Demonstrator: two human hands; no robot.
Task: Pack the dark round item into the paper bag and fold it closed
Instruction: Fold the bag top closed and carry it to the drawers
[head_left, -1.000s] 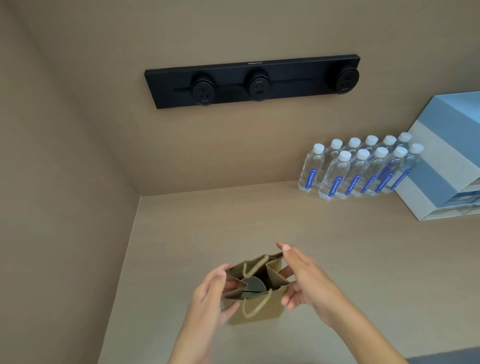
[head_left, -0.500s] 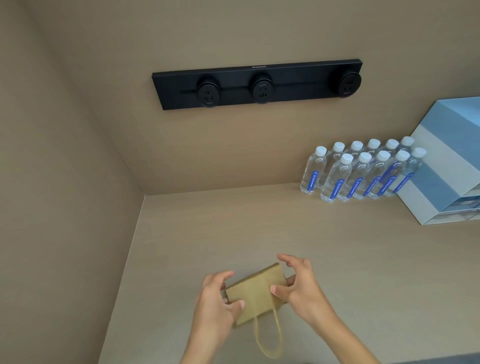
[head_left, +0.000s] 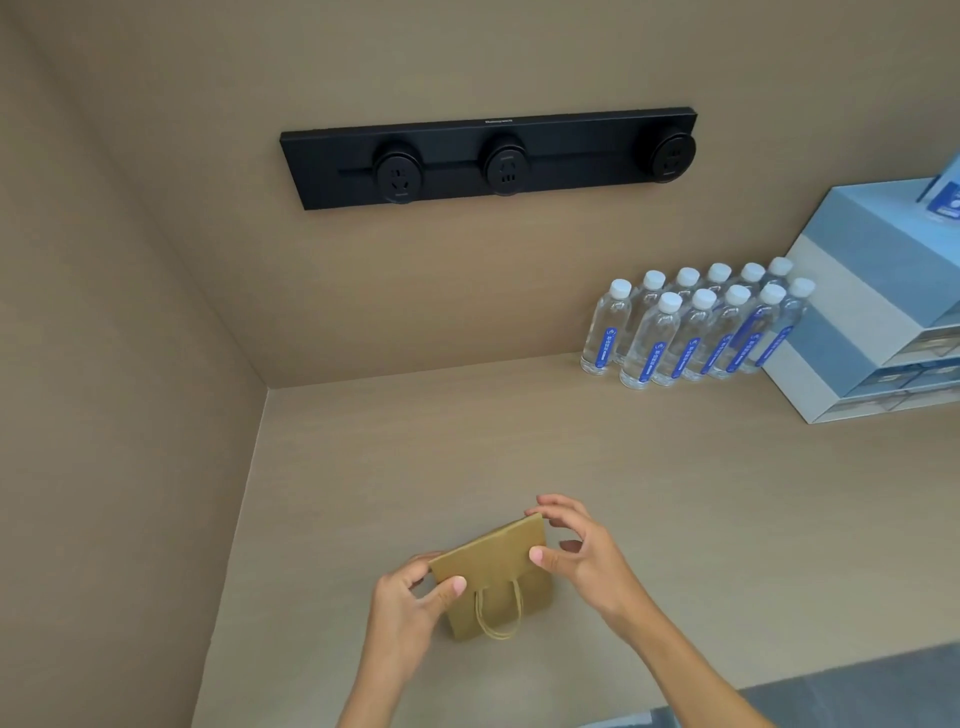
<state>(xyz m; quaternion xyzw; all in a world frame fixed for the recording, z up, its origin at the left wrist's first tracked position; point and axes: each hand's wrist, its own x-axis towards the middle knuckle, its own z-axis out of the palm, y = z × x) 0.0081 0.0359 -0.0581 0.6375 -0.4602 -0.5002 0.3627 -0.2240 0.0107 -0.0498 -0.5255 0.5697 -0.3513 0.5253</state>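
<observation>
Low in the head view, near the front of the tabletop (head_left: 675, 493), the fingers (head_left: 457, 586) of the left hand (head_left: 410, 603) are pinched on the left end of the folded-over top of the paper bag (head_left: 493, 577), thumb on the near face and the other fingertips curled behind the edge. At the opposite end, the right hand (head_left: 582, 556) clamps the flap's right side: its thumb presses the near face while the index finger hooks over the far upper corner, the remaining fingers loosely bent and apart beside the bag.

The bag is small, of tan kraft paper, and stands on the tabletop with its top folded down toward the camera, so that the flap lies at a slant, higher on the right. A twisted paper handle (head_left: 498, 610) hangs in a loop down the front face below the flap. The dark round item cannot be seen (the closed bag hides whatever is inside).

Further out, at the back right, a cluster of clear water bottles (head_left: 696, 332) with white caps and blue labels stands against the wall, just beside a stack of blue and white boxes (head_left: 872, 322). Higher on the back wall a black socket rail (head_left: 488, 156) carries three round outlets.
</observation>
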